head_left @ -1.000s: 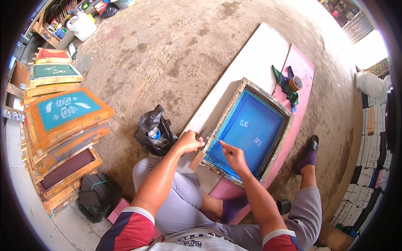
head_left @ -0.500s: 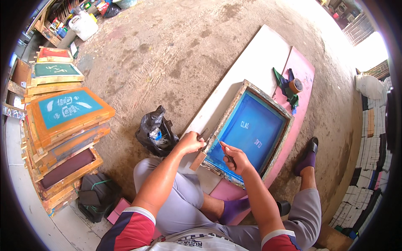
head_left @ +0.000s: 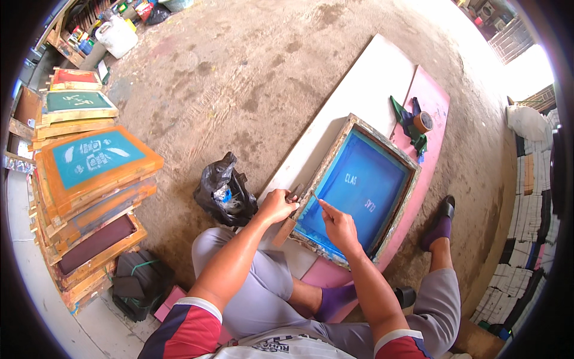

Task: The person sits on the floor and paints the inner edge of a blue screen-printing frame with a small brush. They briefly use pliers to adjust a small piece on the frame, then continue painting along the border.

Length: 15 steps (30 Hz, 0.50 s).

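Observation:
A wooden-framed printing screen (head_left: 345, 127) with blue mesh lies tilted across a board in front of me. My left hand (head_left: 278, 207) is closed at the frame's left edge, pinching a small dark piece (head_left: 292, 196) that I cannot make out. My right hand (head_left: 339, 229) is over the near left part of the mesh, closed round a slim hand tool (head_left: 315, 195) with a thin tip. Its handle is hidden in my palm. The tip is by the frame's left rail, near my left fingers. A short wooden block (head_left: 284, 232) sticks out below my left hand.
White and pink boards (head_left: 382, 66) lie under the screen. On the pink part are a tape roll (head_left: 423, 122) and green cloth scraps (head_left: 402, 113). A black plastic bag (head_left: 221, 185) stands left of the screen. Framed screens (head_left: 98, 160) are stacked at far left.
My right hand has turned, so the tool's handle is now covered, and its tip has moved up along the frame's rail. My left hand has shifted slightly right.

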Each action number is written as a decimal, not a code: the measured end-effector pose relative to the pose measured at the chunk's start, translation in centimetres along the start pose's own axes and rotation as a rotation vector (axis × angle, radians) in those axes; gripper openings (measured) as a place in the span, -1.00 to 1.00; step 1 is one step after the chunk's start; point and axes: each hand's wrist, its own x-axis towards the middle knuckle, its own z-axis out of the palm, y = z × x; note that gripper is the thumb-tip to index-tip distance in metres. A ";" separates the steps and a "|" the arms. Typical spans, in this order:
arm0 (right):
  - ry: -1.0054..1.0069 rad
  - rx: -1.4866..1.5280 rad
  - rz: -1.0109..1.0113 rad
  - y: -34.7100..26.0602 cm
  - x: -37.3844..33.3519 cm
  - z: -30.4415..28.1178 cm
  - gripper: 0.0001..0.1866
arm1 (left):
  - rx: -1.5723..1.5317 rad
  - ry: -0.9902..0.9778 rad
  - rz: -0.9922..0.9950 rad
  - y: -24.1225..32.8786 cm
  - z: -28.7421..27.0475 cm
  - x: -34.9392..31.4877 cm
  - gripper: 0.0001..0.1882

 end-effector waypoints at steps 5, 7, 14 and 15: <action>-0.034 -0.109 0.014 -0.7 -0.1 0.0 -0.61 | -0.011 0.016 0.001 -0.1 0.1 -0.2 -0.58; -0.034 -0.143 0.012 -0.6 -0.1 0.0 -0.60 | -0.028 0.032 0.006 -0.1 0.2 -0.2 -0.61; -0.051 -0.176 0.020 -1.3 -0.2 -0.2 -0.58 | -0.027 0.028 -0.004 0.7 -0.1 -0.4 -0.66; -0.053 -0.178 0.020 -1.4 -0.2 -0.2 -0.58 | -0.025 0.032 -0.003 0.6 -0.1 -0.4 -0.66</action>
